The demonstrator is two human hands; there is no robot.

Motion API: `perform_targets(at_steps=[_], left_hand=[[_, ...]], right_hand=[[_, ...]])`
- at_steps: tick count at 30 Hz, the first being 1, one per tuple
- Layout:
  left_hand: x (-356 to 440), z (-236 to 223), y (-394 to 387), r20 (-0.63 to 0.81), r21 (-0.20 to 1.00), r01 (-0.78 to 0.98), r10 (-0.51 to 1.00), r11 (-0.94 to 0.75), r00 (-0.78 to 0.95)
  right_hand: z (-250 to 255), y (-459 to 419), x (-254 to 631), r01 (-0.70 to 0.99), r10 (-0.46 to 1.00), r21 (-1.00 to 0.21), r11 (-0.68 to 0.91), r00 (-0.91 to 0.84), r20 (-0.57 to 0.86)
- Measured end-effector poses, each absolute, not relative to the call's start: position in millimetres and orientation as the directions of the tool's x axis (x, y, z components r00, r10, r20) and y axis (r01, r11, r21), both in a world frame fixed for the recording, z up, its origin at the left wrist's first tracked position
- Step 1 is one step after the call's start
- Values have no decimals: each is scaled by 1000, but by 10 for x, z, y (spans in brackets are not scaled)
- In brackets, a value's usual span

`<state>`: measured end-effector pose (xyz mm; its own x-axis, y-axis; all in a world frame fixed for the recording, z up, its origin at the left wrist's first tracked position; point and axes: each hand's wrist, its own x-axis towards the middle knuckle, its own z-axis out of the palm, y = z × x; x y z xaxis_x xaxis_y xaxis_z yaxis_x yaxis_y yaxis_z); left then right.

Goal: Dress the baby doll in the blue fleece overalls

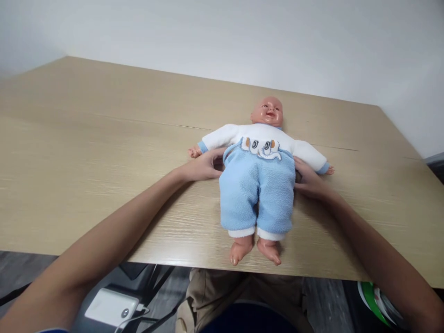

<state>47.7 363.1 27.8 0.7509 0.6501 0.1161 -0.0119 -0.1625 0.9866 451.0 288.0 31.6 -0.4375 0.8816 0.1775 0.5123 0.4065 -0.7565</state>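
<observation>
Blue/wht doll [258, 171] on tbl [104, 138], btwn L fingers [217, 155], R fingers [302, 166].

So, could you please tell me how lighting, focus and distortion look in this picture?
Head view: pale glare on the tabletop near its front edge; soft shadow along the left forearm; same view: the doll fairly sharp, the picture seemingly stretched towards its lower corners.

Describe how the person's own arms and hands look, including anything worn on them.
The left hand and right hand are ungloved, with slender forearms and no watch or bracelet visible. A sliver of blue sleeve shows on the left arm; no sleeve is visible on the right.
</observation>
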Motion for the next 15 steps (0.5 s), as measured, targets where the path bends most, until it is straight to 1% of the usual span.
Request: perform_targets(at_steps=[4, 6, 8, 10, 12, 14, 15], left_hand=[[527, 271, 3625, 218, 976, -155, 647, -153, 730], [544, 295, 3610, 247, 969, -195, 660, -152, 710], [572, 321, 3568, 252, 966, -216, 696, -141, 672], [604, 338, 3503, 234, 965, -240, 745, -102, 624], [635, 341, 3433, 176, 962, -273, 787, -10, 591], [672, 337, 3374, 104, 940, -323, 813, 108, 573], [696, 335, 3351, 68, 923, -348, 825, 161, 561]], right_hand=[[384, 2830, 4445, 380, 891, -866, 326, -431, 146], [438, 2810, 4433, 319, 896, -912, 258, -432, 103], [466, 2782, 4418, 264, 918, -948, 180, -392, 65], [454, 2733, 4382, 155, 958, -986, 64, -287, 17], [414, 2667, 4315, 2, 986, -999, -40, -165, -40], [369, 2606, 4219, -108, 994, -990, -93, -74, -85], [352, 2585, 4165, -130, 994, -986, -102, -41, -97]])
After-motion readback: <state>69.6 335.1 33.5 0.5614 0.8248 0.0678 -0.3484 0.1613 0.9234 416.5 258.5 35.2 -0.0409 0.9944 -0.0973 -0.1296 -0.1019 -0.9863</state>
